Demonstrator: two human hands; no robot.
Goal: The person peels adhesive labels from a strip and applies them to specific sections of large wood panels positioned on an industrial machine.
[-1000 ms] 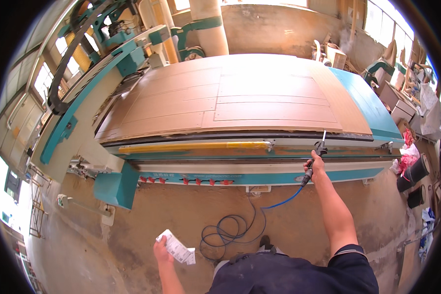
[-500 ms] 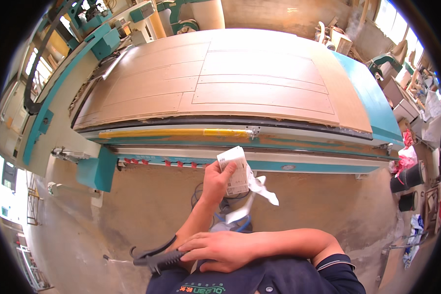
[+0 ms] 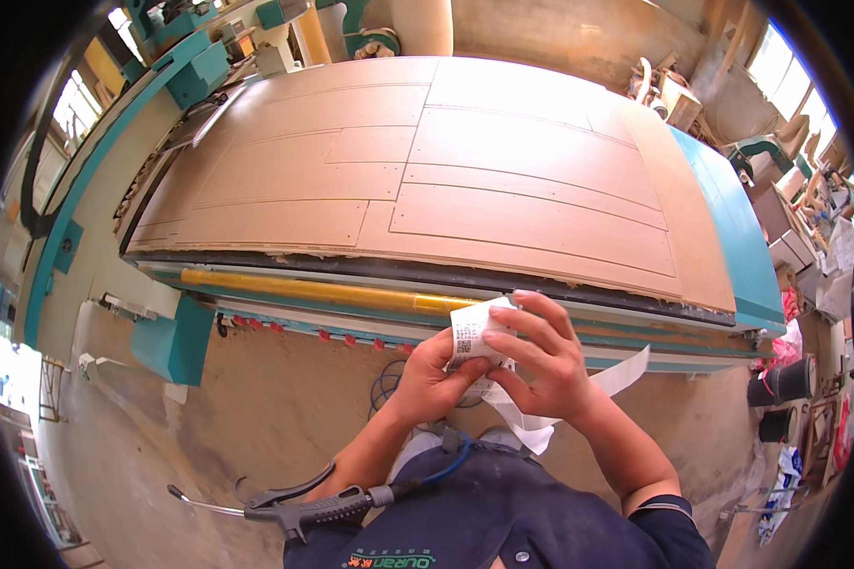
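1. Basically, big teal machine bed [image 3: 721, 218] topped with tan cut wood panels [image 3: 427, 180], yellow bar [image 3: 323, 292] along the near edge.
2. Grey air blow gun [image 3: 304, 510] tucked low by the torso, blue hose [image 3: 451, 455] attached.
3. Left hand [image 3: 432, 379] and right hand [image 3: 541, 360], fingers pinched on a white printed label strip [image 3: 470, 337], chest-high before the bed, loose tail [image 3: 617, 379] trailing right.

Matt, smooth wood board [image 3: 427, 180] on a glossy painted metal table [image 3: 731, 237], thin white paper strip [image 3: 474, 343], dark plastic-looking air gun [image 3: 313, 510].
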